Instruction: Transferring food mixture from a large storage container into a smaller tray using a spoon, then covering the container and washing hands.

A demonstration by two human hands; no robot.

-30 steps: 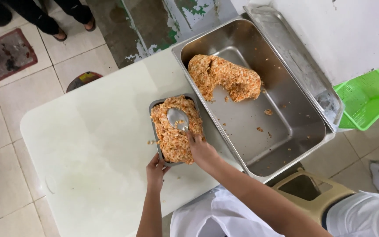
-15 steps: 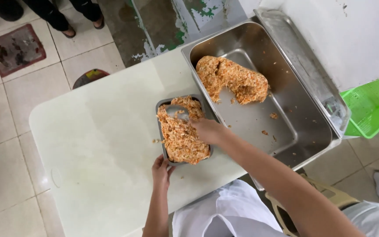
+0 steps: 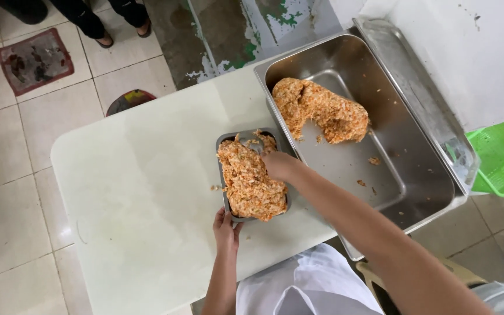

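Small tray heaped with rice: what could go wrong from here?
1. Rice is piled above the small tray's rim and grains already lie on the table, so pressing by the right hand may spill more.
2. Only the left hand steadies the tray at its near end, so it could slide.

Rice-filled small tray (image 3: 226, 175) left of big pan (image 3: 421, 146)

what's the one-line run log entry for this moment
left hand: holds near edge of small grey rectangular tray | right hand: on orange rice heap | large steel pan: beside, part full
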